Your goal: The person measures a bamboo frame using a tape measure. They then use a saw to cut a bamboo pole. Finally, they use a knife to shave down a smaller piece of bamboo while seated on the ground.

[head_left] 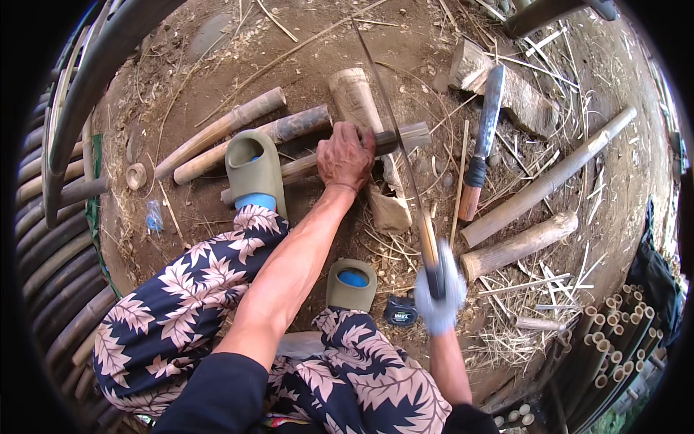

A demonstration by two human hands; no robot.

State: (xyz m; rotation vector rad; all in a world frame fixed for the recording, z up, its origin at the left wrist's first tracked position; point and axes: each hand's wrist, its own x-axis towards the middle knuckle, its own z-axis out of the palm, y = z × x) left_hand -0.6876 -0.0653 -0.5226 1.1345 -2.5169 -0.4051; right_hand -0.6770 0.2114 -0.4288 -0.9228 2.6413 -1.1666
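A saw [416, 189] over a bamboo stick [414, 137]

Nearest us, on the right, we see the right hand [442, 296] in a pale glove, blurred, its fingers wrapped around the saw's handle; the right forearm [450, 362] rises from the near edge and the blade points far. Just left of it lies a dark tape measure [400, 311] with light printed characters on its face.

Farther off, the left forearm [289, 275] slants rightward to the middle of the scene, where the bare left hand [345, 160] bears down on the bamboo stick, knuckles up, fingers curled over it. The stick lies across a bamboo log [352, 94], its left part passing under the left shoe [264, 170]. The blade crosses it just right of that hand; we cannot tell whether the teeth touch. Farther right, a knife [493, 108] lies beside a wooden block [531, 108].
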